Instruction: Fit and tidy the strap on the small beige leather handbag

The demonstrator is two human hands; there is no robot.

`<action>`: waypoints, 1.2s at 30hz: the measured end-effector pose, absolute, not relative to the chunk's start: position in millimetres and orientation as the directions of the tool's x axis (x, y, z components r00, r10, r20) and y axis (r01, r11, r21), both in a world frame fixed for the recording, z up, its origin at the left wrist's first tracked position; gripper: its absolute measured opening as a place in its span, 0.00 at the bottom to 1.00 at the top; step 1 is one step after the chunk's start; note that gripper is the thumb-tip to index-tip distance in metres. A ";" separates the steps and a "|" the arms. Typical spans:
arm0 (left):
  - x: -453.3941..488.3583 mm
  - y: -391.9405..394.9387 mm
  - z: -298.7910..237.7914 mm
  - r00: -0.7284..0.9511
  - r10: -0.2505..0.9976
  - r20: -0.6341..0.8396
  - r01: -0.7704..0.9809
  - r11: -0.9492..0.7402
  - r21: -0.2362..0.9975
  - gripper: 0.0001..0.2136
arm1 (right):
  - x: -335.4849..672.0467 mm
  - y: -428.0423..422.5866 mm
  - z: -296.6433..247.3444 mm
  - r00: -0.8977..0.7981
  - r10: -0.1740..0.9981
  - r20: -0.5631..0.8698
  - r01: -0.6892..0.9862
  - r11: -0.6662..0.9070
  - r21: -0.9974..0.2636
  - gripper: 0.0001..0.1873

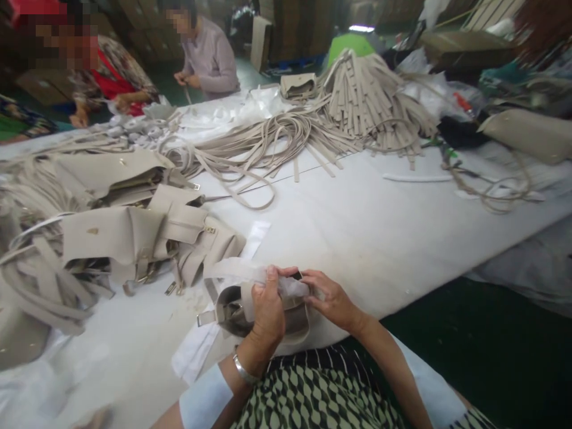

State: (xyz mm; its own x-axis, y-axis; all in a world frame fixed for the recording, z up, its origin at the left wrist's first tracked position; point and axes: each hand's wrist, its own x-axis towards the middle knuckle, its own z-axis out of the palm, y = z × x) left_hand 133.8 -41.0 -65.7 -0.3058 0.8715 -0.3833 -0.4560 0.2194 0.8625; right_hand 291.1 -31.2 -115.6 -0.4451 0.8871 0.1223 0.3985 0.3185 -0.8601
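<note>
"So, hands?"
"Left hand [268, 313] grips beige bag [297, 322]; right hand [328, 298] at its white wrap [292, 288], hold unclear. Bag's between them."
"Surface, room?"
"White table [339, 238], strap heap [361, 98] beyond hands; lilac-topped co-worker [217, 59] across, cardboard boxes [42, 87] far left."

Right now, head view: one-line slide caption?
Left hand and right hand on a beige leather-look bag at a white-topped table, long flat beige straps heaped beyond.
</note>
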 end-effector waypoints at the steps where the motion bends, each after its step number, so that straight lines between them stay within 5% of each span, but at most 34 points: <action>1: 135.1 -40.7 -66.8 -0.303 0.874 -0.381 -0.452 0.219 0.864 0.19 | 288.9 -32.4 -119.2 -0.446 0.887 0.121 0.392 0.315 -0.864 0.16; 12: 146.0 -45.0 -83.0 -0.187 0.923 -0.335 -0.242 0.287 0.927 0.18 | 285.6 -33.5 -108.0 -0.334 0.933 0.136 0.226 0.219 -0.949 0.18; 19: 139.5 -44.9 -81.9 -0.186 0.939 -0.289 -0.149 0.263 0.953 0.17 | 287.4 -29.9 -104.6 -0.256 0.961 0.102 0.280 0.174 -0.944 0.06; 22: 140.2 -46.3 -82.9 -0.183 0.939 -0.290 -0.175 0.259 0.950 0.17 | 284.9 -32.4 -103.6 -0.225 0.949 0.218 0.395 0.294 -0.871 0.08; 25: 141.6 -47.7 -83.8 -0.157 0.933 -0.324 -0.241 0.282 0.929 0.17 | 290.8 -33.7 -106.2 -0.308 0.858 0.412 0.578 0.513 -0.635 0.11; 29: 144.9 -48.5 -81.4 -0.148 0.924 -0.352 -0.299 0.297 0.907 0.16 | 303.7 -31.4 -115.1 -0.432 0.759 0.487 0.646 0.637 -0.420 0.12; 36: 148.9 -48.8 -72.5 -0.108 0.933 -0.343 -0.296 0.299 0.907 0.14 | 321.5 -29.3 -118.7 -0.514 0.813 0.273 0.608 0.569 -0.554 0.15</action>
